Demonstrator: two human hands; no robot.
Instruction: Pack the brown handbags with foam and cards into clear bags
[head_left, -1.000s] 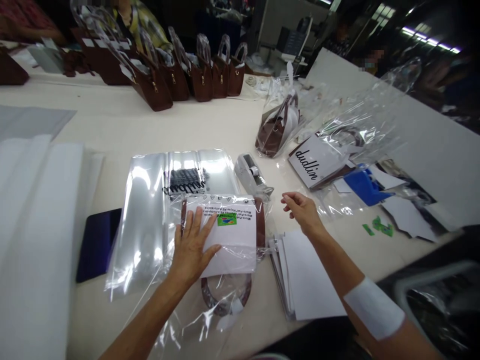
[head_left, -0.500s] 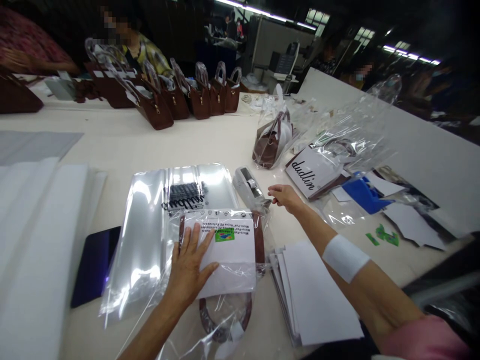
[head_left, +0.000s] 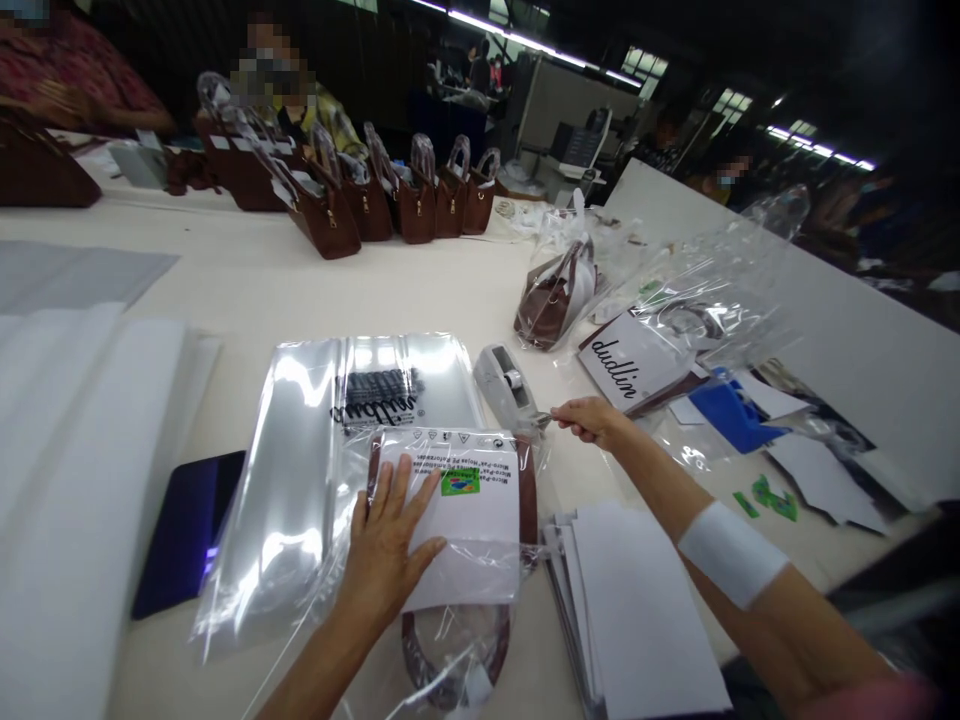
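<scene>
My left hand (head_left: 386,545) lies flat with spread fingers on a brown handbag (head_left: 528,490) in a clear plastic bag. A white sheet (head_left: 465,570) with small print and a green sticker (head_left: 460,484) covers most of the handbag's side. The handbag's looped handle (head_left: 420,660) points toward me. Beyond it stands a grey tape dispenser (head_left: 504,385). At the dispenser's near tip, my right hand (head_left: 589,418) pinches what looks like the end of clear tape. The tape itself is hard to make out.
Flat clear bags (head_left: 300,430) lie left, beside a dark tablet-like slab (head_left: 187,530). White cards (head_left: 637,610) are stacked at right. Farther off are wrapped handbags (head_left: 551,300), a blue dispenser (head_left: 739,412) and a row of brown handbags (head_left: 416,210). Other people sit behind the table.
My right hand has closed in a pinch at the dispenser's tip and shifted slightly right of it. My left hand stays flat on the wrapped handbag. The view has shifted a little.
</scene>
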